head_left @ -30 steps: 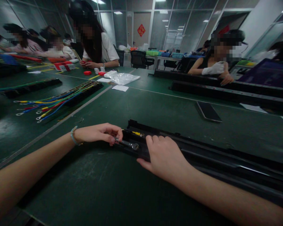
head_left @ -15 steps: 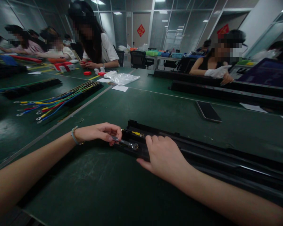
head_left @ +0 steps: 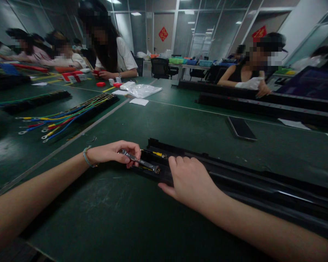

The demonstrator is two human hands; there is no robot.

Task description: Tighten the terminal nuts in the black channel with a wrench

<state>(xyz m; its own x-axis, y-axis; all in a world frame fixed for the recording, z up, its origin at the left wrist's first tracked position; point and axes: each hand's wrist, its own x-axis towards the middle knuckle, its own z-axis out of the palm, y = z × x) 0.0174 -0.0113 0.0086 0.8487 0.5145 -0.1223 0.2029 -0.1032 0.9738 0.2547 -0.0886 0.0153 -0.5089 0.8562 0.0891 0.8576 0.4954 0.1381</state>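
A metal wrench [head_left: 144, 164] is held by my left hand [head_left: 123, 152], its far end at a small metal fastener inside the long black rail [head_left: 235, 174]. Beside that spot in the rail lies a yellow wire terminal [head_left: 157, 154]. My right hand [head_left: 190, 178] grips the rail just right of the wrench end, fingers over the top and the thumb at the near side. The rail runs from the centre to the right edge of the view on the green table [head_left: 106, 218].
A dark phone [head_left: 242, 128] lies behind the rail. Bundled coloured wires with ring terminals [head_left: 71, 115] are at the left. Further back are a plastic bag [head_left: 144, 91], red pieces, more black rails [head_left: 257, 108] and other people seated.
The wrench has turned in my left hand, and more of its handle now shows past the fingers. My right hand has hardly moved.
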